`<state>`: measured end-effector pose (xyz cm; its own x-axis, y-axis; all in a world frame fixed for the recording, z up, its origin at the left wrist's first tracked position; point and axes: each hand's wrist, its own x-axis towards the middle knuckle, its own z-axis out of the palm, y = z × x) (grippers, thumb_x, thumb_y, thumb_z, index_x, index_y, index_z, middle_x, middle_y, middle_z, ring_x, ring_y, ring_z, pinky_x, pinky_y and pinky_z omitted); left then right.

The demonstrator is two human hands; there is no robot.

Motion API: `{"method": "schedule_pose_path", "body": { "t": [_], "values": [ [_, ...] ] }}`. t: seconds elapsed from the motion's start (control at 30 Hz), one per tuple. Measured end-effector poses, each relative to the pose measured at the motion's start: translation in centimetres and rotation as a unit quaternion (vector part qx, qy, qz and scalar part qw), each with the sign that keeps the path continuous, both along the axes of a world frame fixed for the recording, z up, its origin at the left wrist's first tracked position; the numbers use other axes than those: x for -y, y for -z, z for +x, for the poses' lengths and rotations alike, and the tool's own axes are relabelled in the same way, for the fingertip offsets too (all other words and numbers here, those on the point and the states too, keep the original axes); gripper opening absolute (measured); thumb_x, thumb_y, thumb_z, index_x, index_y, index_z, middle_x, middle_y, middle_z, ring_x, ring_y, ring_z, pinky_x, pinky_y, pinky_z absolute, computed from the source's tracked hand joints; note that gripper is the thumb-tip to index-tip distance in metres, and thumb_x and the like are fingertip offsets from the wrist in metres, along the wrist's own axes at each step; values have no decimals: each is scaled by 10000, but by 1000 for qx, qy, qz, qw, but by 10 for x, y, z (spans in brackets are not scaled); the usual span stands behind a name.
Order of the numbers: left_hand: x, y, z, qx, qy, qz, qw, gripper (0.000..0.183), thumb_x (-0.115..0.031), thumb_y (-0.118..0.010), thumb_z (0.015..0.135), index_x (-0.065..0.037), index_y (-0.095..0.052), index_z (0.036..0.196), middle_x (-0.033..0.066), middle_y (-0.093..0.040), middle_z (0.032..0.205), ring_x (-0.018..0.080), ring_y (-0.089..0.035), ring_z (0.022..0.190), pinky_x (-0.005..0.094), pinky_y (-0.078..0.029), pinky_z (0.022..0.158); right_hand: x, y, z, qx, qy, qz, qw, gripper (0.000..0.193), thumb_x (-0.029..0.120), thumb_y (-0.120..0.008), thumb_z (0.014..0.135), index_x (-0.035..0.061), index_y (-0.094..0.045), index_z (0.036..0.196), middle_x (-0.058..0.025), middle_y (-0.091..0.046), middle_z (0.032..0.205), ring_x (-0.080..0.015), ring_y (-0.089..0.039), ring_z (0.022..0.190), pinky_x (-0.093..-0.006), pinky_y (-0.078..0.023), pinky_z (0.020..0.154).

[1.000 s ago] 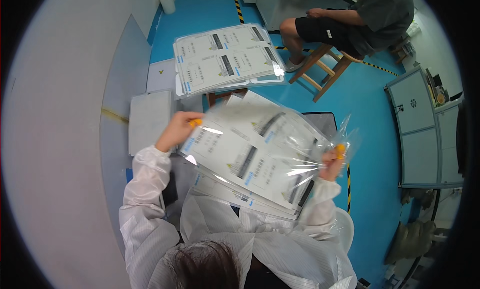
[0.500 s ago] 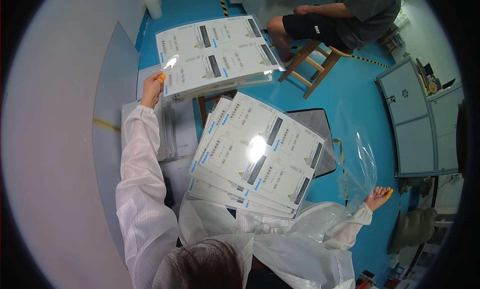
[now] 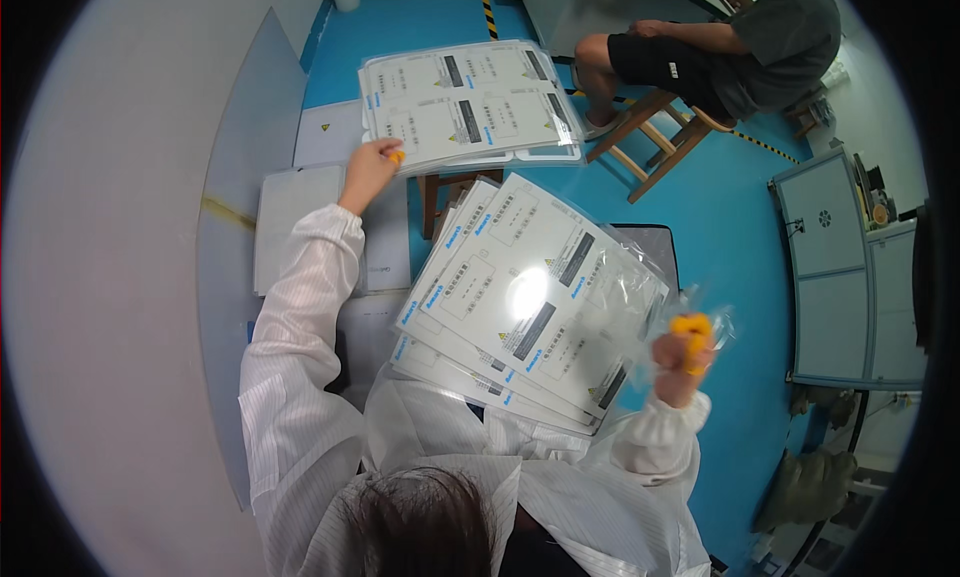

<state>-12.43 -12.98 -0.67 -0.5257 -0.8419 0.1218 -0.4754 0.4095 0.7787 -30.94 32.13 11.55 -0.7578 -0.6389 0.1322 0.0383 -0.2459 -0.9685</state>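
My left hand, an orange cot on one finger, pinches the near-left edge of a white printed sheet. That sheet rests on a far stack of similar glossy sheets. Crumpled clear plastic film bunches around my right hand, which is closed and blurred by motion. Orange cots cover some of its fingers. Close to my body, a fanned pile of white printed sheets lies on my lap. Film also covers the pile's right side, next to my right hand.
Stacked white sheets stand left of the pile, beside a grey panel. A person sits on a wooden stool at the far right. Grey cabinets line the right side of the blue floor.
My right hand has moved in leftward and up toward the pile, bunching the film. My left hand has shifted right with the sheet, which now sits more squarely over the far stack.
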Motion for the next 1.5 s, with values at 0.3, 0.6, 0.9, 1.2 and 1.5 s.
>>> {"method": "schedule_pose_path", "body": {
  "t": [0.3, 0.6, 0.9, 1.2, 1.5],
  "values": [
    [-109, 13, 68, 34, 151, 289, 945, 273, -83, -537, 809, -3, -637, 1051, 183, -664, 896, 223, -641, 784, 277, -480, 707, 157, 129, 101, 12, -240, 175, 955, 174, 59, -558, 851, -46, -604, 981, -53, -637, 851, -86, -575, 761, -213, -454, 692],
    [-141, -24, 84, 48, 153, 288, 944, 335, 17, -546, 720, 46, -623, 1045, 185, -669, 877, 185, -641, 678, 263, -491, 645, 168, 120, 130, -93, -259, 209, 938, 163, 69, -611, 820, -31, -627, 949, -53, -627, 747, -82, -564, 676, -214, -456, 640],
    [-167, -18, 89, -4, 154, 207, 966, 361, 30, -552, 714, 34, -610, 1070, 164, -659, 876, 197, -624, 677, 281, -500, 657, 162, 117, 151, -117, -262, 195, 938, 184, 108, -683, 766, 8, -636, 913, -50, -578, 644, -95, -512, 567, -219, -441, 580],
    [-170, -32, 85, 54, 138, 243, 959, 391, 95, -549, 685, 29, -602, 1066, 132, -646, 896, 156, -600, 658, 253, -489, 620, 165, 127, 153, -318, -268, 223, 882, 304, 122, -760, 676, 2, -537, 844, -82, -524, 692, -184, -508, 562, -281, -429, 553],
    [-171, -30, 81, 40, 127, 261, 956, 393, 92, -539, 655, 39, -609, 1038, 155, -651, 866, 202, -629, 610, 287, -505, 578, 160, 126, 155, -337, -257, 224, 878, 228, 45, -695, 704, -13, -546, 866, -106, -535, 702, -202, -547, 606, -294, -436, 576]
  ]
}}
